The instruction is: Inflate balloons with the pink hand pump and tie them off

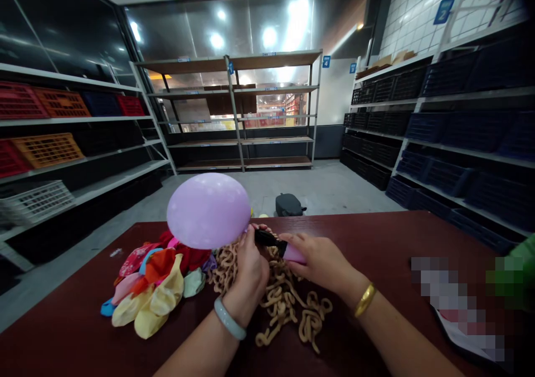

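Observation:
A puffed-up light purple balloon [208, 210] floats above the table's left half, its neck end pointing right. My left hand [252, 262], with a pale bangle at the wrist, is closed around that neck. Against the neck sits the black nozzle [267, 237] of a hand pump with a purple body [295, 253]. My right hand [316, 258], wearing a gold bracelet, is wrapped round the purple body. Under both hands spreads a heap of tan, curled, cord-like pieces [281, 310]. Left of it lies a pile of limp balloons [161, 268] in red, yellow, pink and blue.
A dark red table [368, 332] carries everything. On its right lies a blurred-out flat item [463, 321]; something green [516, 271] is at the edge. Beyond stand racks [238, 143] and shelves of crates [50, 149]. A dark grey object [289, 204] is past the table's far edge.

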The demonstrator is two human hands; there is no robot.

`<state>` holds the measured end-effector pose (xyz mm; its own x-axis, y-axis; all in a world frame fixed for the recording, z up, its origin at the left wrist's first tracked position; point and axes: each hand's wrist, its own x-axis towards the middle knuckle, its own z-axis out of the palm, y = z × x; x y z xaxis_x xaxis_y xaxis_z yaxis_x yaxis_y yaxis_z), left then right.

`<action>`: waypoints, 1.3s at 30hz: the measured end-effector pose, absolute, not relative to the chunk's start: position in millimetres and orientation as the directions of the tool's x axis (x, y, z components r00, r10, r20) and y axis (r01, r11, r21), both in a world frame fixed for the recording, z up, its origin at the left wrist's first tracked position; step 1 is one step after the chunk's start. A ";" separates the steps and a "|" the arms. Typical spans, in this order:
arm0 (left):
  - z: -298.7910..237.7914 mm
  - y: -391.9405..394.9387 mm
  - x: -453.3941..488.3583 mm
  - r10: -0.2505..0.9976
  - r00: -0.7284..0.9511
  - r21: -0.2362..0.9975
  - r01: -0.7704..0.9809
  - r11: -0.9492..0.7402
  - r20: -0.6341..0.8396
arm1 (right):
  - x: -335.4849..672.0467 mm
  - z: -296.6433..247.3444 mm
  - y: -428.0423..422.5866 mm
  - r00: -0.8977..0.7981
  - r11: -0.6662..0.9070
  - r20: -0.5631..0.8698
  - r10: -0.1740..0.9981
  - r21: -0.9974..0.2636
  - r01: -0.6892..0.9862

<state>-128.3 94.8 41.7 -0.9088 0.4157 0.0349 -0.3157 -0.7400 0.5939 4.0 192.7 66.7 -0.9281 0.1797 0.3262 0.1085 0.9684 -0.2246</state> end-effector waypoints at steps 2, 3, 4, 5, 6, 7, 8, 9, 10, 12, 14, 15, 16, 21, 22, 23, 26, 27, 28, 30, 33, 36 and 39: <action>45.4 93.8 -133.7 0.421 -0.906 0.577 -0.321 -0.751 0.044 | 4.4 67.3 193.8 -0.925 0.968 0.330 0.189 -0.219 0.119; 47.7 93.0 -137.6 0.410 -0.911 0.569 -0.309 -0.762 0.054 | 4.6 67.8 194.6 -0.923 0.968 0.332 0.192 -0.220 0.122; 49.9 92.1 -142.1 0.391 -0.918 0.564 -0.291 -0.773 0.062 | 4.9 68.4 195.9 -0.923 0.967 0.332 0.194 -0.224 0.122; 51.8 91.0 -147.1 0.367 -0.928 0.561 -0.272 -0.782 0.062 | 5.5 68.9 197.8 -0.924 0.965 0.330 0.192 -0.233 0.118; 53.3 89.7 -152.3 0.347 -0.936 0.563 -0.260 -0.784 0.051 | 6.3 69.4 200.6 -0.927 0.963 0.324 0.191 -0.244 0.113; 54.4 88.3 -157.4 0.336 -0.941 0.570 -0.257 -0.780 0.035 | 7.5 69.6 204.5 -0.929 0.960 0.315 0.193 -0.258 0.112; 55.1 86.7 -162.2 0.333 -0.943 0.580 -0.262 -0.771 0.017 | 9.1 69.6 209.7 -0.932 0.956 0.301 0.200 -0.270 0.118; 55.7 84.9 -166.3 0.333 -0.943 0.590 -0.268 -0.762 0.001 | 11.1 69.3 216.2 -0.934 0.951 0.285 0.214 -0.279 0.132; 56.2 83.0 -169.6 0.335 -0.942 0.600 -0.274 -0.751 -0.011 | 13.4 68.5 224.0 -0.933 0.945 0.268 0.238 -0.284 0.159; 57.9 79.1 -173.8 0.340 -0.940 0.624 -0.288 -0.726 -0.038 | 18.5 65.7 241.9 -0.924 0.930 0.228 0.307 -0.276 0.241; 60.6 75.3 -174.7 0.364 -0.928 0.644 -0.326 -0.692 -0.079 | 23.2 61.4 260.2 -0.906 0.907 0.171 0.387 -0.248 0.340; 62.2 73.6 -174.0 0.395 -0.914 0.648 -0.357 -0.673 -0.093 | 25.3 58.9 268.4 -0.896 0.893 0.142 0.422 -0.236 0.383; 63.8 71.9 -172.7 0.436 -0.894 0.648 -0.391 -0.654 -0.099 | 27.1 56.3 275.6 -0.884 0.879 0.114 0.453 -0.224 0.422; 71.0 64.7 -160.7 0.679 -0.734 0.595 -0.558 -0.579 -0.028 | 34.0 44.9 297.2 -0.807 0.794 0.030 0.590 -0.204 0.573; 72.3 63.9 -158.1 0.702 -0.712 0.590 -0.574 -0.567 -0.019 | 35.5 43.2 299.9 -0.792 0.779 0.021 0.610 -0.199 0.595; 73.3 63.5 -155.7 0.716 -0.698 0.593 -0.581 -0.558 -0.009 | 37.0 41.8 302.4 -0.781 0.767 0.013 0.625 -0.195 0.611; 74.3 64.9 -149.8 0.749 -0.662 0.631 -0.577 -0.519 0.012 | 40.3 40.3 308.4 -0.756 0.744 0.002 0.654 -0.179 0.643; 73.5 66.2 -147.8 0.766 -0.643 0.645 -0.579 -0.498 0.015 | 39.9 41.1 308.6 -0.747 0.740 0.024 0.664 -0.166 0.652; 72.2 67.8 -145.3 0.783 -0.622 0.658 -0.584 -0.475 0.014 | 38.1 42.7 306.9 -0.739 0.740 0.073 0.670 -0.155 0.655; 68.5 71.4 -137.9 0.813 -0.582 0.690 -0.585 -0.427 0.009 | 29.6 47.5 296.0 -0.732 0.770 0.239 0.638 -0.192 0.608; 62.5 75.9 -119.8 0.857 -0.515 0.751 -0.566 -0.339 -0.001 | 7.6 52.5 260.0 -0.760 0.841 0.446 0.472 -0.486 0.237; 59.4 77.2 -99.7 0.900 -0.435 0.813 -0.537 -0.225 -0.038 | -11.6 48.8 217.3 -0.876 0.477 0.360 0.321 -0.860 -0.179; 59.1 76.3 -88.1 0.931 -0.358 0.858 -0.499 -0.123 -0.075 | -16.2 43.1 193.6 -0.926 -0.039 0.202 0.317 -0.973 -0.226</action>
<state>-88.1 76.3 59.1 -0.3585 0.9305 -0.0749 -0.4991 -0.1232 0.8577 -16.2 193.6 43.1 -0.9265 0.3173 0.2024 -0.2261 -0.0395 -0.9733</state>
